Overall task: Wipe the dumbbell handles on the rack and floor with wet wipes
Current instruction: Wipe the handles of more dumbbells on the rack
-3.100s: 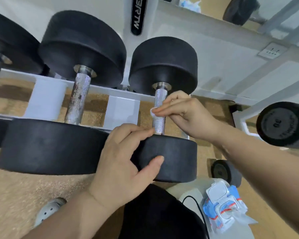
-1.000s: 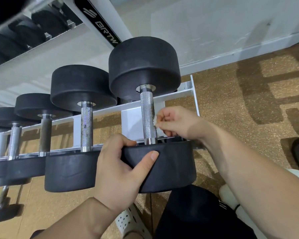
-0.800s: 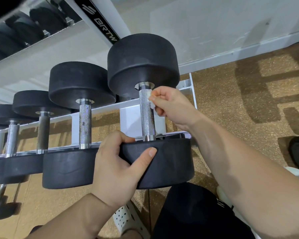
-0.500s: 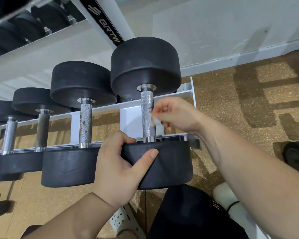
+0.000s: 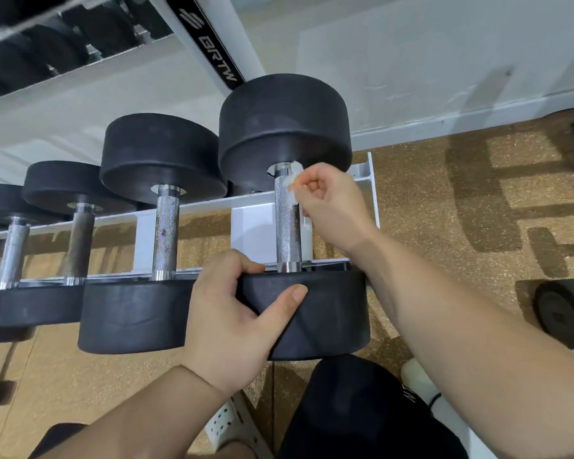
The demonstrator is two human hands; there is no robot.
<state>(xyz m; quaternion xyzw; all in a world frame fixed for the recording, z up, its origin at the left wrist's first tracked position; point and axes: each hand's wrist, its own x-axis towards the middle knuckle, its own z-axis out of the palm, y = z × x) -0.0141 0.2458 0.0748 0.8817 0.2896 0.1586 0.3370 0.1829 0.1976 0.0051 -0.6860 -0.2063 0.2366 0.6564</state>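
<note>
a tan speckled floor [image 5: 444, 210] runs under a white rack [image 5: 251, 233], whose lower rails carry a row of black round-headed dumbbells, each lying near to far. the rightmost dumbbell [image 5: 332, 316] sits at the right end of the rack, with a neighbouring dumbbell [image 5: 161, 157] just left of it. a floor dumbbell [image 5: 564, 309] lies well off to the right. the left hand [image 5: 232, 319] grips the near head of the rightmost dumbbell, fingers curled over its top edge and thumb pressed flat on its near face. the right hand [image 5: 328, 207] is at the far end of the knurled steel handle [image 5: 288, 226], fingers curled in and pinching a small crumpled wet wipe [image 5: 294, 170] against the handle, right by the far head.
</note>
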